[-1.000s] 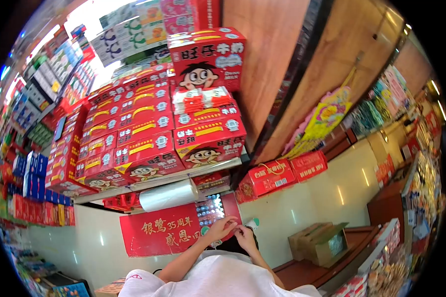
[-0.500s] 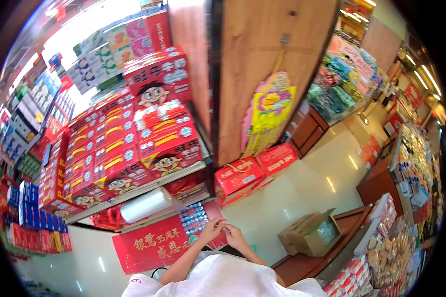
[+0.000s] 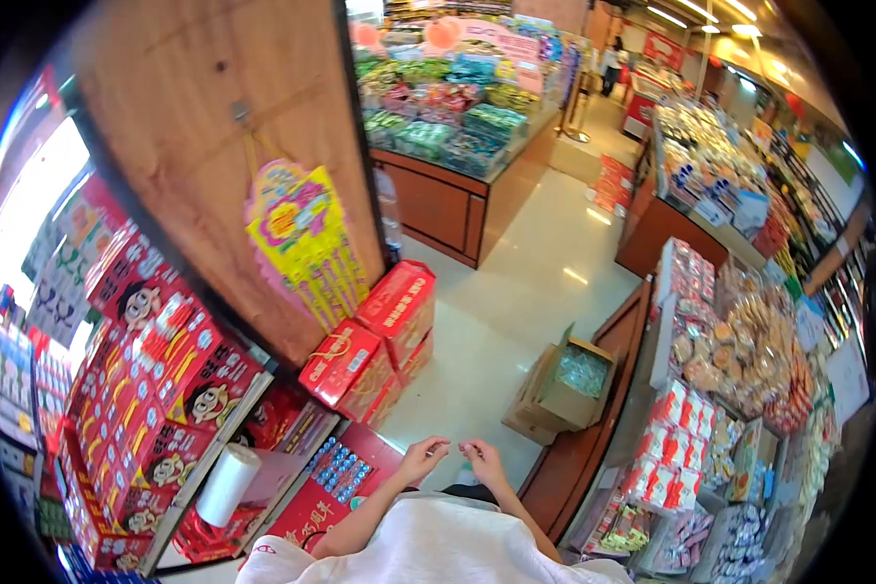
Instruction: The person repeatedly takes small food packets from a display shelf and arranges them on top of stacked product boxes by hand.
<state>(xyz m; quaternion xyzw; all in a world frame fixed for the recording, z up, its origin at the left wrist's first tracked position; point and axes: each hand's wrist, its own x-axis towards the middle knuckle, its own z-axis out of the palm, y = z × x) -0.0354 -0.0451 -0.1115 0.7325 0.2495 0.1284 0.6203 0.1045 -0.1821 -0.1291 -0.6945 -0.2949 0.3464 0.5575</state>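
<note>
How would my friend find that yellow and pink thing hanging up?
Look for the tall wooden panel beside the shelf of red cartons. Partway down it, above the red boxes stacked on the floor, hangs a long sign. It's bright yellow with a wavy pink edge, while those boxes are red and blocky.

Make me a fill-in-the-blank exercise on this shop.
The bare left hand and bare right hand are not touching but held ____.
The yellow-and-pink card display hangs on a tall panel made of ____.
The brown cardboard box stands with its top flaps ____.
The wearer's short-sleeved shirt is mostly ____.

Missing words: apart; wood; open; white.
</note>
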